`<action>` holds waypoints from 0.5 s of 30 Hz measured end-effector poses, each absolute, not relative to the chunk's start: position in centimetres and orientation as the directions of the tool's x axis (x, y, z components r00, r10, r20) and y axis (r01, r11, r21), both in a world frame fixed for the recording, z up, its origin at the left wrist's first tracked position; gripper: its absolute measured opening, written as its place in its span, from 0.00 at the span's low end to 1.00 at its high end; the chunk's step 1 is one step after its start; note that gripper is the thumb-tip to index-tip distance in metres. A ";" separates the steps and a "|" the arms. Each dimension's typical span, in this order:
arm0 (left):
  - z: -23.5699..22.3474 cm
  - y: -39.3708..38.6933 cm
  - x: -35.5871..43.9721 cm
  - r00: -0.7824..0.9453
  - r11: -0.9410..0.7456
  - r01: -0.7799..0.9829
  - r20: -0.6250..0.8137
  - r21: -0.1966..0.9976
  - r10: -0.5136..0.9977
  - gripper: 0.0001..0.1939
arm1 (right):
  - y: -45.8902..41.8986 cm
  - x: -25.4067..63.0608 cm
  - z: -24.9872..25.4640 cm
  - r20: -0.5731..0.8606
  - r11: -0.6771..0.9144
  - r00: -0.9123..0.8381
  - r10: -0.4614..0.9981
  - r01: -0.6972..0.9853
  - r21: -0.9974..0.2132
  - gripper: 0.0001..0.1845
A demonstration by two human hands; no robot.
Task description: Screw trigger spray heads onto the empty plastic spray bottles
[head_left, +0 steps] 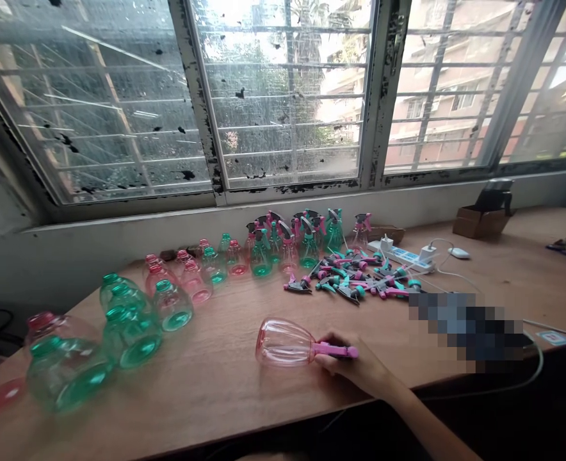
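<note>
My right hand (357, 368) is closed around the pink-and-grey trigger head of a clear pink spray bottle (285, 344). The bottle lies on its side at the front middle of the wooden table, with its base pointing left. Behind it lies a heap of loose trigger spray heads (355, 272) in pink, teal and grey. To the left stand several open-necked bottles, among them a green bottle (173, 304) and a pink bottle (196, 282). My left hand is out of the frame.
Spray bottles with heads fitted (261, 253) stand by the wall under the barred windows. A white power strip (403, 256) with plugs and cables, a white mouse (458, 253) and a cardboard box (479, 222) are at the back right. A blurred-out object (470, 326) lies right of my hand.
</note>
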State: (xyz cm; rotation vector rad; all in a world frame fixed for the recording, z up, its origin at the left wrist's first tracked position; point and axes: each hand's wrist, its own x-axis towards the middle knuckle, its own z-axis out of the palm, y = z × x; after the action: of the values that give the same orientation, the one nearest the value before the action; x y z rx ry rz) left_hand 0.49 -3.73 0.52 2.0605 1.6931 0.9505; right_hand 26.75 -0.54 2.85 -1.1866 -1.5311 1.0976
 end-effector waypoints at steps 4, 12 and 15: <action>1.5 -3.6 -0.2 0.422 -0.465 0.612 0.234 0.639 0.876 0.11 | -0.7 26.4 3.4 0.037 0.052 -0.073 0.997 0.207 -0.977 0.10; 2.1 1.0 -0.1 0.177 -0.523 0.451 0.502 0.723 0.846 0.41 | -0.7 26.7 2.3 0.018 0.024 -0.033 0.999 0.193 -0.981 0.14; 1.7 1.2 0.1 0.275 -0.363 0.437 0.262 0.823 0.925 0.40 | -1.3 26.3 1.8 0.054 0.058 -0.030 0.998 0.197 -0.979 0.14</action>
State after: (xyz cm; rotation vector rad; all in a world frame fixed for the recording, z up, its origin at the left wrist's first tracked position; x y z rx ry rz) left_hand 0.07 1.18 1.67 1.9238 1.2231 1.0048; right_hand 26.33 -1.27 1.82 -1.2995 -1.3995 1.0843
